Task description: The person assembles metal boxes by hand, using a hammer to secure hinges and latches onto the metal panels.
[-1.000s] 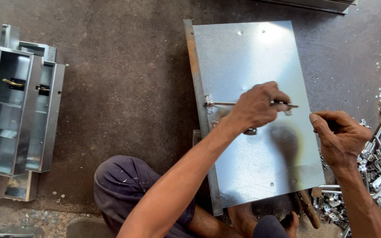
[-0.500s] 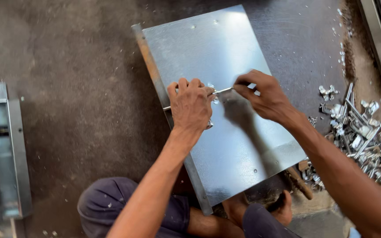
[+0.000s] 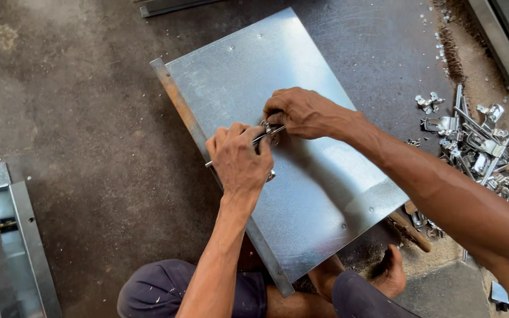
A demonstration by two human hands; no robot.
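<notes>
A galvanised sheet-metal panel [image 3: 319,194] with a folded left edge lies tilted on the dark floor in front of me. My left hand [image 3: 240,159] rests on the panel near that edge, fingers closed around a thin metal rod [image 3: 259,139] that lies across the panel. My right hand [image 3: 301,112] meets it from the right and pinches a small shiny metal fitting [image 3: 268,128] on the rod's end. Both hands touch at the middle of the panel.
A heap of small metal brackets and rods [image 3: 478,147] lies on the floor to the right. Grey sheet-metal boxes [image 3: 7,247] stand at the lower left. A wooden-handled tool [image 3: 410,231] lies by my bare foot [image 3: 390,274]. Metal channels [image 3: 502,35] lie at the upper right.
My right hand came over from the right and closed on the fitting at the rod's end. My left hand slid toward the panel's left edge along the rod. The view shifted right.
</notes>
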